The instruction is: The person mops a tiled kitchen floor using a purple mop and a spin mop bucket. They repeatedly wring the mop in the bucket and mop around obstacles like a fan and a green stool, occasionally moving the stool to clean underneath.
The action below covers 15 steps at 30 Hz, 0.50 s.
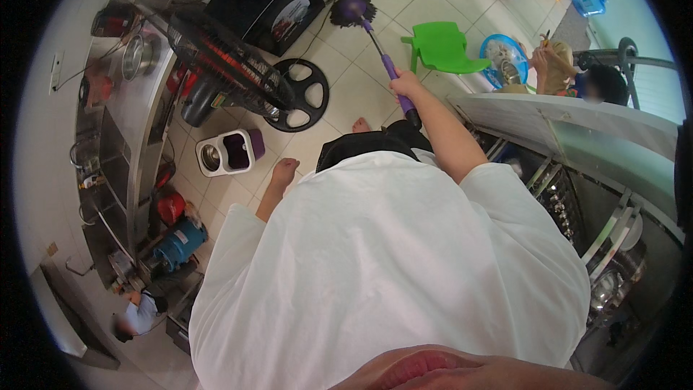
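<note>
My right hand point(406, 83) grips the purple handle of a spin mop point(389, 65). The mop's dark strand head point(353, 9) rests on the tiled floor ahead of me, near a black appliance. At my left side hangs my left hand point(283, 169), its fingers curled and nothing visible in them. Close to that hand, on the floor, stands a white and purple spin-mop bucket point(229, 152) with a metal wringer basket point(210, 157) in one half.
A floor fan point(233, 65) on a round black base point(302, 95) stands front left. A green plastic chair point(441, 46) is front right, near a blue basin point(503, 60) and a seated person point(557, 65). Steel counters line the left, where another person point(142, 314) works; dish racks point(606, 244) stand right.
</note>
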Each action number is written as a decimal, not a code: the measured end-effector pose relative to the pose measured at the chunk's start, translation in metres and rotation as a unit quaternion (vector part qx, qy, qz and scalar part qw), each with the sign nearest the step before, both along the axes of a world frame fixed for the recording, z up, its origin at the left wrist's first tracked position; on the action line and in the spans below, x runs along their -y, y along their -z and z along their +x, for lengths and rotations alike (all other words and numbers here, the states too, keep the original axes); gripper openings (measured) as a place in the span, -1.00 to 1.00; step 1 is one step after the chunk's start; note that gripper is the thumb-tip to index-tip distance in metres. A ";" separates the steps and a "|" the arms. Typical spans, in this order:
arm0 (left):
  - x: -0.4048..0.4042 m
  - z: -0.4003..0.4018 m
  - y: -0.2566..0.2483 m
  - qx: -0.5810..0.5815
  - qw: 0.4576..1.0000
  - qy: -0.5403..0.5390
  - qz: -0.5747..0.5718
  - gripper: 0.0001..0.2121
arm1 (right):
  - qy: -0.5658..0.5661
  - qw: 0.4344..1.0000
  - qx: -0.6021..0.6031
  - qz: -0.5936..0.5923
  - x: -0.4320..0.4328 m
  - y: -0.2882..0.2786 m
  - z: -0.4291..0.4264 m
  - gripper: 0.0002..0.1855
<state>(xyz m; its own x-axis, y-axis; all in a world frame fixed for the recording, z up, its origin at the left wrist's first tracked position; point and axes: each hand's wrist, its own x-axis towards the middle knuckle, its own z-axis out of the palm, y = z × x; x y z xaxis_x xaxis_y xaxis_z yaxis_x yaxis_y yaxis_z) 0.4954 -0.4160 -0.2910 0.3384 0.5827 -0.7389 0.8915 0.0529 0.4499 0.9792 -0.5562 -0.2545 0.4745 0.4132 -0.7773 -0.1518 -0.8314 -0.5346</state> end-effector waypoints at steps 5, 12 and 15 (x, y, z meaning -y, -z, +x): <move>0.000 0.001 0.004 0.003 1.000 -0.021 0.007 -0.70 | -0.026 1.000 0.000 -0.005 0.001 0.005 0.002 -0.11; -0.004 0.000 0.007 0.000 1.000 -0.022 -0.007 -0.71 | -0.030 1.000 -0.002 0.004 0.002 0.006 0.003 -0.11; -0.004 0.002 0.006 -0.015 1.000 -0.009 0.020 -0.71 | -0.028 1.000 -0.011 -0.001 0.003 0.004 0.003 -0.12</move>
